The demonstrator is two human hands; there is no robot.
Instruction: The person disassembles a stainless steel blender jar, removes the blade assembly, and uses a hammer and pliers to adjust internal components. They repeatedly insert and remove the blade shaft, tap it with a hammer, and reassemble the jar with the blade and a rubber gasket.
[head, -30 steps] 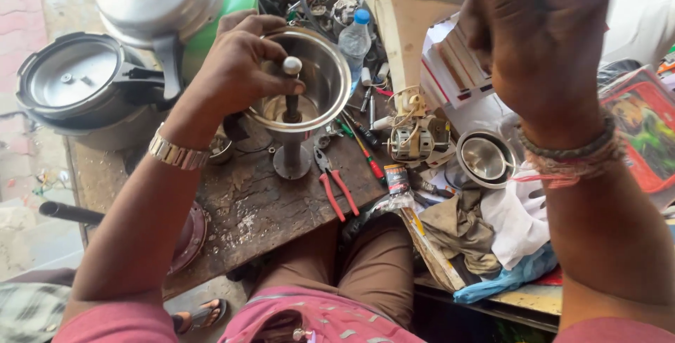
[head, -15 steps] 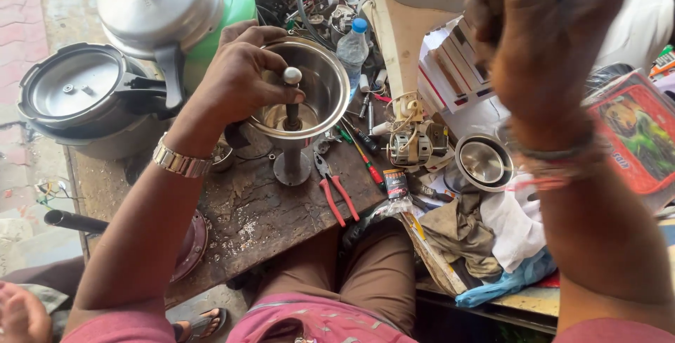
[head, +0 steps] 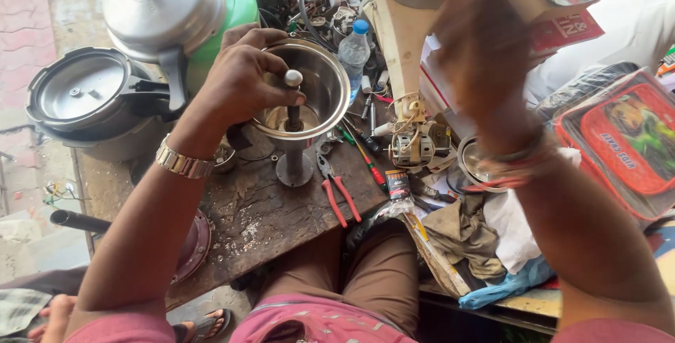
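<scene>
Steel jar gripped by left hand; pliers beside; blurred right hand unreadable.

Left hand grips the steel jar rim on the bench; right hand, blurred, is raised at two o'clock; red pliers lie at five o'clock of the jar.

Single head cam, looks steeply down and forward over the lap onto the counter, close range, arms fill the sides.
</scene>
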